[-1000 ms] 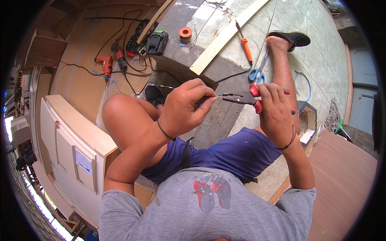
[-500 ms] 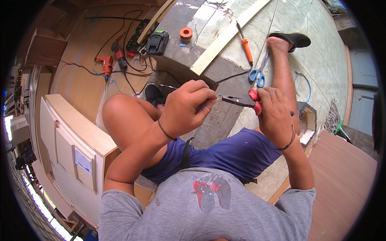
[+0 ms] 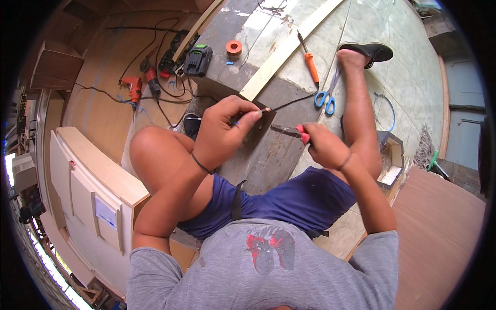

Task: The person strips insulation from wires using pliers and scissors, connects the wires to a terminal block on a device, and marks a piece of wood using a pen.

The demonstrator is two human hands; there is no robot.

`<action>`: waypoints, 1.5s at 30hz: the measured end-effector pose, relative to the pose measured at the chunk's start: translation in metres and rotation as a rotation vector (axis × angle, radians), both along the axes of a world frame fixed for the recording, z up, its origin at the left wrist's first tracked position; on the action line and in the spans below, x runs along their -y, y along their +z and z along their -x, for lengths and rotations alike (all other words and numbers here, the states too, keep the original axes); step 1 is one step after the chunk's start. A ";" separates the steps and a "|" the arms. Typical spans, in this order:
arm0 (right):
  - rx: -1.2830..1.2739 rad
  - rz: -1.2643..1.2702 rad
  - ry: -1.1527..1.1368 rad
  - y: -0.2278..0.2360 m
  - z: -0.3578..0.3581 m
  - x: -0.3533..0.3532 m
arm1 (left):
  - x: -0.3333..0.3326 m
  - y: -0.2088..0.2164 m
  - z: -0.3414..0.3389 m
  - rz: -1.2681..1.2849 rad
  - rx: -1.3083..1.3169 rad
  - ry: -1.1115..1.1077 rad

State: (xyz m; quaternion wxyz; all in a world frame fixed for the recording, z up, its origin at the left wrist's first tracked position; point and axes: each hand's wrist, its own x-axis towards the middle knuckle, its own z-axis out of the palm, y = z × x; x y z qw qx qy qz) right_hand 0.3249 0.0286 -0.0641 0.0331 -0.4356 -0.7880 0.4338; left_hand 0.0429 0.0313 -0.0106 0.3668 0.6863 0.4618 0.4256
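My left hand (image 3: 223,129) is closed in a pinch on a thin wire (image 3: 265,109), whose short copper-coloured end pokes out past the thumb and forefinger. Most of the wire is hidden by the hand. My right hand (image 3: 327,145) is wrapped round the red handles of dark-jawed pliers (image 3: 285,130). The jaws point left toward my left hand, below and apart from the wire end. Beyond the right hand, scissors with blue handles (image 3: 325,102) lie on the floor, beside a soldering iron with an orange handle (image 3: 311,67).
A pale wood strip (image 3: 274,67) lies across the grey step. An orange spool (image 3: 234,47) and a black battery pack (image 3: 198,60) sit on the step. At the left are a red drill (image 3: 134,89), a grinder-like tool (image 3: 150,77), tangled cords and a white cabinet (image 3: 88,191).
The pliers have come away from the wire end and dropped slightly, the right hand shifting left and lower. My left hand has turned and risen, showing the copper-coloured tip.
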 end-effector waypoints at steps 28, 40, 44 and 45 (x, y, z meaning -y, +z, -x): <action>0.617 -0.062 -0.902 -0.130 -0.046 -0.095 | 0.004 0.001 0.019 0.171 0.171 0.197; -0.918 0.808 -0.596 0.031 0.049 0.002 | 0.006 -0.002 0.021 0.174 0.287 0.193; -0.836 0.889 -0.443 0.050 0.069 0.025 | 0.009 0.001 0.019 0.132 0.293 0.168; -0.808 0.820 -0.365 0.058 0.074 0.027 | 0.010 0.003 0.019 0.103 0.302 0.163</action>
